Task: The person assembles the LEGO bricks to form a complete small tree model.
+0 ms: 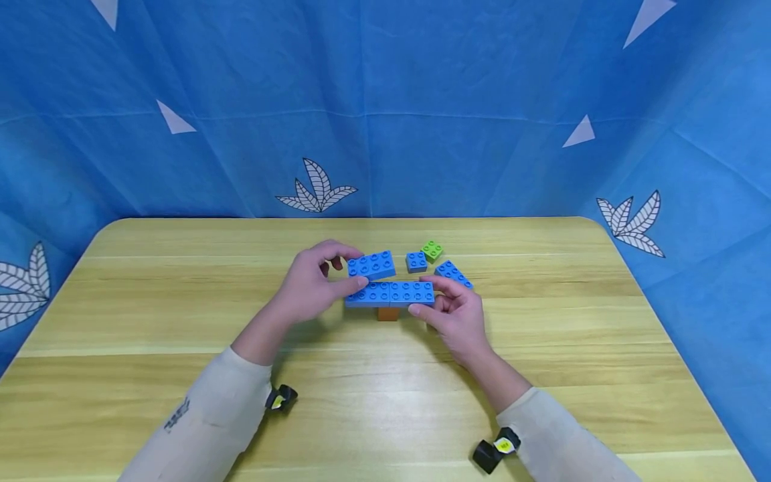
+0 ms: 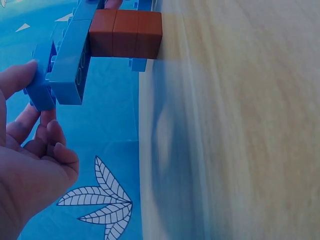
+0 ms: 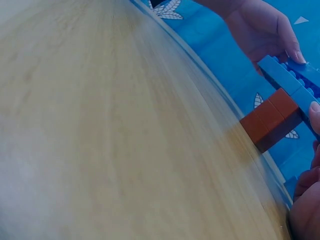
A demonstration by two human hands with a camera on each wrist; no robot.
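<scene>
A brown column of stacked toy bricks (image 2: pixel 126 34) stands on the table and carries two blue bricks laid end to end (image 1: pixel 411 292). My left hand (image 1: pixel 310 284) pinches another blue brick (image 1: pixel 378 265) between thumb and fingers, slightly tilted, above the back left of that blue row. In the left wrist view this brick (image 2: pixel 42 77) sits close over the row's studs; whether they touch I cannot tell. With thumb and fingers, my right hand (image 1: pixel 458 318) grips the right end of the row. The right wrist view shows that hand (image 3: pixel 307 200) only partly.
Behind the right hand lie a small blue brick (image 1: pixel 416 262), a green brick (image 1: pixel 432 251) and a longer blue brick (image 1: pixel 454 274). The wooden table (image 1: pixel 181 294) ends at a blue patterned curtain (image 1: pixel 421 147). Black devices (image 1: pixel 496 450) hang at both wrists.
</scene>
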